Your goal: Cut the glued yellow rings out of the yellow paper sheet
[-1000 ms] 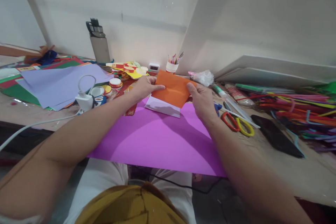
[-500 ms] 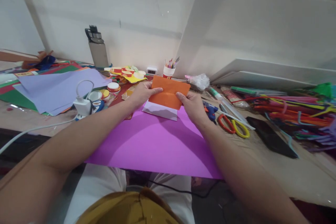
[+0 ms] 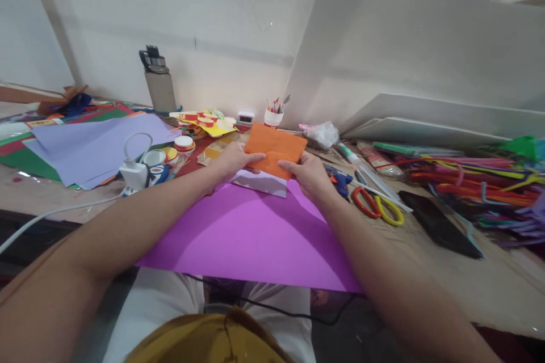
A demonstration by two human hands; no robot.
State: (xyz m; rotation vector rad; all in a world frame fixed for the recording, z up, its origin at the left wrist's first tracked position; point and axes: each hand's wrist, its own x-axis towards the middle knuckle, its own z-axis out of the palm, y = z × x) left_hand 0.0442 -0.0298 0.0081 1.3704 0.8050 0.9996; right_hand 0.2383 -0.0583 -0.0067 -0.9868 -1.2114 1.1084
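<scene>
Orange paper piece (image 3: 276, 146): center of frame, raised over the far part of a purple sheet (image 3: 251, 241), tilted so its broad face shows to my remote view. A pale paper piece (image 3: 260, 183) lies just below it in the frame, partly covered.

Handling, my estimate: very light, thin, fairly stiff for paper, matte and so not slippery. It should bend or crease if squeezed toward the middle. I cannot tell whether it is one layer or folded. Best hold: the two side edges, thumb on the face, fingers behind, pressure low and even.

Left hand (image 3: 233, 161): grasping the orange paper piece at its left edge, thumb flat across the face and pointing inward. Right hand (image 3: 314, 174): grasping the lower right part, thumb on the face, fingers mostly hidden behind.

Arm pose: both forearms reach in from the lower corners and converge at the center, wrists low. Glue gun (image 3: 339, 180) and scissors (image 3: 365, 203) lie right of center, beyond the right wrist.
</scene>
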